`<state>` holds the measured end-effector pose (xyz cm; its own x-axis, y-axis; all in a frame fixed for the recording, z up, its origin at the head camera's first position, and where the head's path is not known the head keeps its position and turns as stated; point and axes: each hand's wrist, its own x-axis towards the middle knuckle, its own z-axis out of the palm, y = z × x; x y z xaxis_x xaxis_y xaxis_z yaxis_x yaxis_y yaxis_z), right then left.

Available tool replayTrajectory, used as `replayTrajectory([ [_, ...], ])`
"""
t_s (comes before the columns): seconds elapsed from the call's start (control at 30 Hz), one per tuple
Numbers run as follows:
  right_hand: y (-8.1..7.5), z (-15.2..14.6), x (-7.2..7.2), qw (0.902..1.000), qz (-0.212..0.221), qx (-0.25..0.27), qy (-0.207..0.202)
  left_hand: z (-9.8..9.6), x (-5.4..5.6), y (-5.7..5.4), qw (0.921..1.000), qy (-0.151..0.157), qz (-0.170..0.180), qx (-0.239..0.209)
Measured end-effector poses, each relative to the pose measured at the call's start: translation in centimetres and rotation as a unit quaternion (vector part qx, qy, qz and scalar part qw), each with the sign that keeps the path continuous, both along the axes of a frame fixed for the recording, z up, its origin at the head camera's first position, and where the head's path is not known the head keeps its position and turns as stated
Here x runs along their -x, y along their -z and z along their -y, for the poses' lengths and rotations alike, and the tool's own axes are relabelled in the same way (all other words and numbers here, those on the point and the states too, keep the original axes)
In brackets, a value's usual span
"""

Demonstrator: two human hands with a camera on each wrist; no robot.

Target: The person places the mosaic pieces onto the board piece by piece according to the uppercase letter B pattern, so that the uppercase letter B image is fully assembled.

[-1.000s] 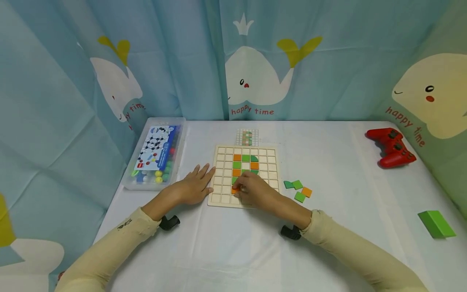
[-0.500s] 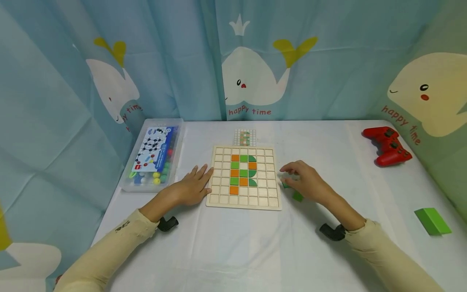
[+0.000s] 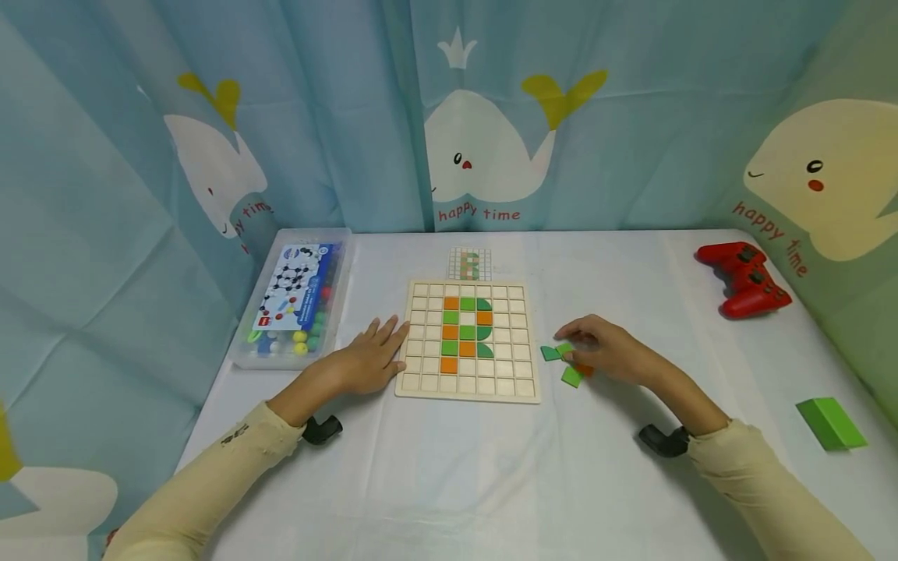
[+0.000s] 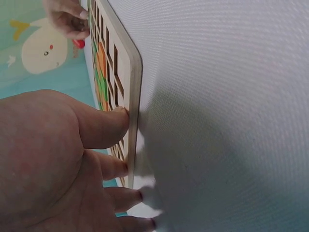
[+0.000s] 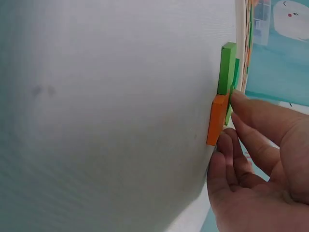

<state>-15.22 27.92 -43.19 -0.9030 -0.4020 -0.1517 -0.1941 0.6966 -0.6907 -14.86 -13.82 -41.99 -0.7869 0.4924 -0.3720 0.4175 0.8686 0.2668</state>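
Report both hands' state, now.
Left hand: open, touching the board.
Right hand: at the loose tiles; whether it pinches one cannot be told.

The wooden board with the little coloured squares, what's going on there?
A person's left hand touches the left edge of the wooden board, while their right hand is at the loose tiles to its right; whether it grips one is unclear. Orange and green pieces sit in the board's grid, and a small patterned card lies just beyond it.
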Motion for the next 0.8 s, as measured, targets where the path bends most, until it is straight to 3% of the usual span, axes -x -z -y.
replayTrajectory([
  [0.23,0.2,0.3,0.6,0.9987,-0.027,-0.043,-0.002,0.0,0.0,0.1,1.0000,0.002,-0.003,-0.002],
  [0.47,0.1,0.0,1.0,0.9996,0.002,-0.026,-0.009,0.0,0.0,0.4,1.0000,0.000,-0.005,-0.002],
  [0.8,0.3,0.6,1.5,0.9960,-0.064,-0.063,-0.005,0.1,0.1,0.3,1.0000,0.004,-0.002,-0.001],
])
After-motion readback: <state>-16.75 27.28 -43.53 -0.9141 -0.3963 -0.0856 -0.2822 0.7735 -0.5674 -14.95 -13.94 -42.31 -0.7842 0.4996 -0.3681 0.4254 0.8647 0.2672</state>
